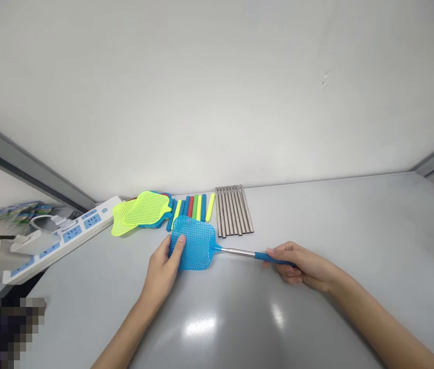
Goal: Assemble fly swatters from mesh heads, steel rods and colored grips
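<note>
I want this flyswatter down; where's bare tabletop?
Bare tabletop lies right of the metal tubes, beyond the right hand, and nearer you than the blue flyswatter. Left of the tubes is crowded: colored grips, flyswatter heads, power strip.

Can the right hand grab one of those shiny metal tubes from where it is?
Probably yes: nothing seems to stand between the right hand and the metal tubes. But it's holding the handle of the blue swatter, so it would likely need to let go first.
</note>
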Motion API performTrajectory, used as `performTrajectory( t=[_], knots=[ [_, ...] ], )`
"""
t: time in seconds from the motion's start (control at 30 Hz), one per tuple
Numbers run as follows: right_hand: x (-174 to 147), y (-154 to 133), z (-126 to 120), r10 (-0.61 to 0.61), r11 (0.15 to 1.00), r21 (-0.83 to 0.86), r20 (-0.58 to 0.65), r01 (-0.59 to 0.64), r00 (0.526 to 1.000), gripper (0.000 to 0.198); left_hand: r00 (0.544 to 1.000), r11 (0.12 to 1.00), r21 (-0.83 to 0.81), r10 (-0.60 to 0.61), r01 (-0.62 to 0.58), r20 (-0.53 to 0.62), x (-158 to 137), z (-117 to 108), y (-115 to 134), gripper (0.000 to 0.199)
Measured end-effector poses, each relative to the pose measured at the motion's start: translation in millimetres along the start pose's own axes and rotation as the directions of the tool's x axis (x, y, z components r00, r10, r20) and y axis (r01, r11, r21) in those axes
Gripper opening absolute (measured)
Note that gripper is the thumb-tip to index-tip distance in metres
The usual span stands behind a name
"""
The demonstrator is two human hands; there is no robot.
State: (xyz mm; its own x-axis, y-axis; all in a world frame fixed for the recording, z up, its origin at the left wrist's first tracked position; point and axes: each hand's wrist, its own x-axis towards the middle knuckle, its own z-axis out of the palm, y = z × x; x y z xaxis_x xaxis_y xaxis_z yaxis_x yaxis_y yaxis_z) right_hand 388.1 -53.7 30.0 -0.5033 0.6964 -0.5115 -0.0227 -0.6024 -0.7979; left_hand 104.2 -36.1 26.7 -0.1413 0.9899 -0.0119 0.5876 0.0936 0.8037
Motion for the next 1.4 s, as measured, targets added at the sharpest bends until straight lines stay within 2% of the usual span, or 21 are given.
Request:
performTrajectory(
  t=[0.3,0.47,0.83,1.2,1.4],
  knots=[
    [-0.7,-0.8,7.1,0.003,1.000,-0.030,-0.022,-0.004,1.000,0.038,0.997,0.997,0.028,0.077,-0.077,-0.009,6.9,-0.1,-3.1,0.035],
    [0.7,3.5,6.1,-0.053,0.998,-0.035,-0.004,0.053,0.999,0.038,0.993,0.993,0.030,0.113,-0.112,-0.030,6.4,0.5,-5.9,0.033],
    [-0.3,4.2,6.3,-0.059,0.998,-0.039,-0.012,0.059,0.998,0.037,0.990,0.990,0.009,0.141,-0.141,-0.029,4.2,2.0,-8.3,0.032],
    [1.7,7.5,5.3,-0.069,0.996,-0.050,-0.037,0.067,0.997,0.038,0.991,0.989,0.063,0.135,-0.133,-0.020,4.8,2.0,-10.6,0.034],
    [-0.8,4.9,8.8,-0.068,0.996,-0.065,-0.046,0.065,0.997,0.039,0.990,0.991,0.003,0.136,-0.136,-0.037,2.9,1.9,-8.5,0.034]
  ],
)
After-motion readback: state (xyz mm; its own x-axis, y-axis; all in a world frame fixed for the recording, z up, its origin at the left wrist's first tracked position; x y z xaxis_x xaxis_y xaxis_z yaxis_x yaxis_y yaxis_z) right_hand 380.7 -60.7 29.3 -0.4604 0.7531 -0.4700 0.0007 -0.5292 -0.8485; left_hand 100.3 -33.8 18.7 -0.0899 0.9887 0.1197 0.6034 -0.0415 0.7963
